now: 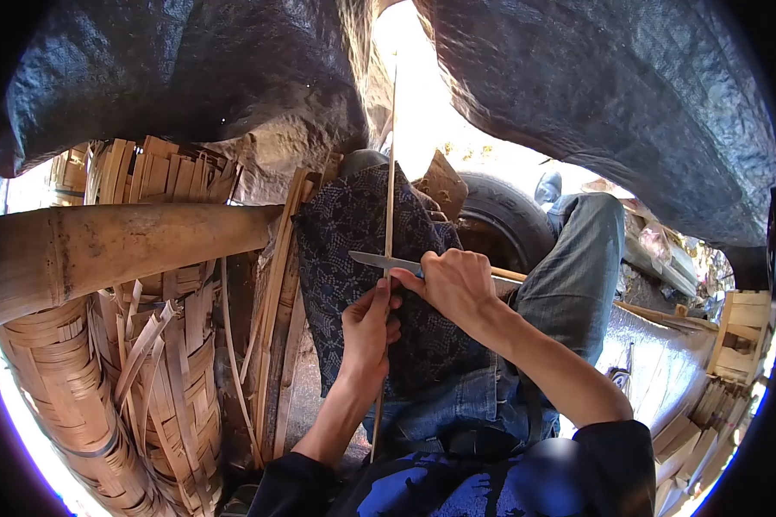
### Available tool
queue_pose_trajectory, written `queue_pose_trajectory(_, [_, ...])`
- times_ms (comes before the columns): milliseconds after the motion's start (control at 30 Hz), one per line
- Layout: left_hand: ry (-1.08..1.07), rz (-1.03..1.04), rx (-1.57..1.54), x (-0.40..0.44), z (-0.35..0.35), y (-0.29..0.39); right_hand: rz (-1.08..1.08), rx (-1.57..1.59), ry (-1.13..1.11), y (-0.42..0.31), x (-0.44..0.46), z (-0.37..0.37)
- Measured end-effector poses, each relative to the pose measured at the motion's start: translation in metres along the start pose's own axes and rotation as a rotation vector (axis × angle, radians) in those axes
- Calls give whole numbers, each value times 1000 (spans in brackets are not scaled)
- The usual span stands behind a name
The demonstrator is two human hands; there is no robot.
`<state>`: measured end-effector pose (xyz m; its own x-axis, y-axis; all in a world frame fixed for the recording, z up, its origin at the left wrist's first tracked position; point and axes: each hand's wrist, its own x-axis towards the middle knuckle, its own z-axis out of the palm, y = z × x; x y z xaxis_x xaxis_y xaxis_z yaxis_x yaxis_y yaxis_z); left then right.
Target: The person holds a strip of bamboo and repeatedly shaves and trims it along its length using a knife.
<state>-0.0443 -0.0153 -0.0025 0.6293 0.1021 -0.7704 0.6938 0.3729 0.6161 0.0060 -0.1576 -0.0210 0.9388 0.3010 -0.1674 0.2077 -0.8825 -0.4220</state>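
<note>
My left hand (369,326) is closed around a long thin bamboo strip (391,185), which runs upright from my lap towards the bright gap ahead. My right hand (459,283) grips a knife (369,259), its blade lying across the strip just above my left fingers. A wooden handle sticks out to the right of that fist. Beneath both hands, a dark patterned cloth (341,233) covers my leg. My right thumb rests near the blade and the strip.
A thick bamboo pole (129,250) juts in from the left, above tall woven bamboo rolls (60,370). Split bamboo pieces (276,345) stand beside my lap. A tyre (509,220) lies ahead by my right knee. Dark tarpaulin (595,95) hangs overhead.
</note>
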Motion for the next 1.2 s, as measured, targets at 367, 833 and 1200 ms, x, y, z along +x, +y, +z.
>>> queue_pose_trajectory(367, [59, -31, 80, -7, 9, 6, -38, 86, 90, 7, -8, 1])
queue_pose_trajectory(833, [36, -91, 33, -3, 5, 8, -44, 67, -32, 8, -32, -7])
queue_pose_trajectory(1200, [7, -129, 21, -11, 4, 14, 25, 373, 147, 44, 8, -22])
